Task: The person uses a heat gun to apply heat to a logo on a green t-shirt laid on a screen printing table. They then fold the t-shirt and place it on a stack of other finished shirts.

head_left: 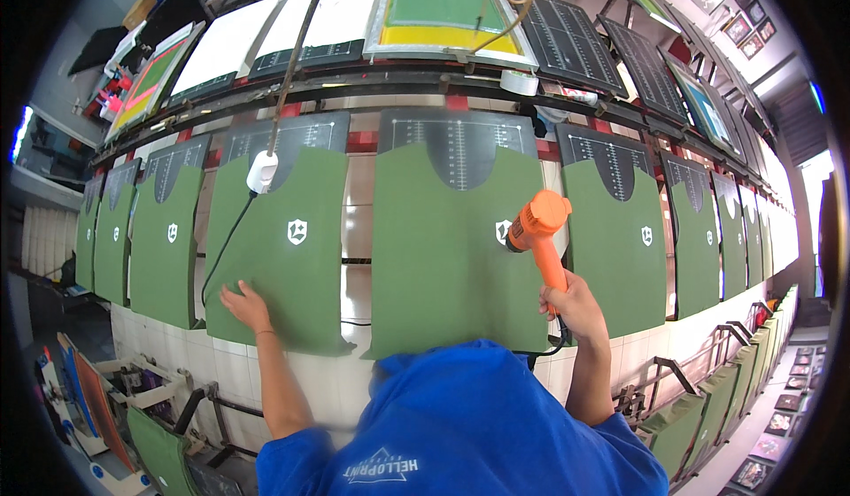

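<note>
My right hand grips the handle of an orange heat gun. Its dark nozzle points left, over the white shield print on a green T-shirt stretched on a dark board, and partly covers that print. To the left, my left hand is open, fingers outstretched, above or on the lower left part of another green T-shirt; contact is unclear. That shirt also bears a white shield print. A black cord runs down past my left hand from a white socket block hanging above the shirt.
More green shirts on ruled boards line both sides. Behind them, a rack holds a screen frame with green and yellow areas, white panels and dark ruled boards. A roll of tape hangs at the rack's edge.
</note>
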`<state>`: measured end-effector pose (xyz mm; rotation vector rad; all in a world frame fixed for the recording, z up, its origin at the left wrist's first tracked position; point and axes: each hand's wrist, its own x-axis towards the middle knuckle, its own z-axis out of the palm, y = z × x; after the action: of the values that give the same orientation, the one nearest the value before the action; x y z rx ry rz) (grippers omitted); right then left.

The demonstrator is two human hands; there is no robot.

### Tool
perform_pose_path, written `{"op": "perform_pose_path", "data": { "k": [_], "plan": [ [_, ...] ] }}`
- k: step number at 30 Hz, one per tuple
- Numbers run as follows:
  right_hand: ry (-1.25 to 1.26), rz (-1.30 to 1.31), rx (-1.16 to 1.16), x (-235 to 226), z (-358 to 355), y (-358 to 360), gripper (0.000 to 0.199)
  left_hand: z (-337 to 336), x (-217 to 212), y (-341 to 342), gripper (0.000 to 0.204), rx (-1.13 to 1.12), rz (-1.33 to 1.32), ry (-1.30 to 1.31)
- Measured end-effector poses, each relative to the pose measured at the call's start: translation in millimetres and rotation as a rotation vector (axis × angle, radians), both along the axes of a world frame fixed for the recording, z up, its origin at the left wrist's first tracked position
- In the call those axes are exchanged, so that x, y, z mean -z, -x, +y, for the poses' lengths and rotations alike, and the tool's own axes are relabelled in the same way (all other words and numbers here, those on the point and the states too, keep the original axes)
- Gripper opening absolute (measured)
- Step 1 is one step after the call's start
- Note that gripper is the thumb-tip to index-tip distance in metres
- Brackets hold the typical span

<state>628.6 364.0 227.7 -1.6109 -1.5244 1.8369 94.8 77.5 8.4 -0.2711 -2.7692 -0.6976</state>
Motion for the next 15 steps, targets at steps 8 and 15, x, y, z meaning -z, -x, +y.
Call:
{"op": "perform_pose_path", "data": {
  "k": [8,15],
  "plan": [
    [-0.080,0.080,0.076,10,13,0,0.025,98,-135,-6,0.051,0.225,0.197,-0.335],
    [-0.051,0.174,0.019,19,27,11,0.023,183,-207,-42,0.043,0.706,-0.042,-0.619]
  ]
}}
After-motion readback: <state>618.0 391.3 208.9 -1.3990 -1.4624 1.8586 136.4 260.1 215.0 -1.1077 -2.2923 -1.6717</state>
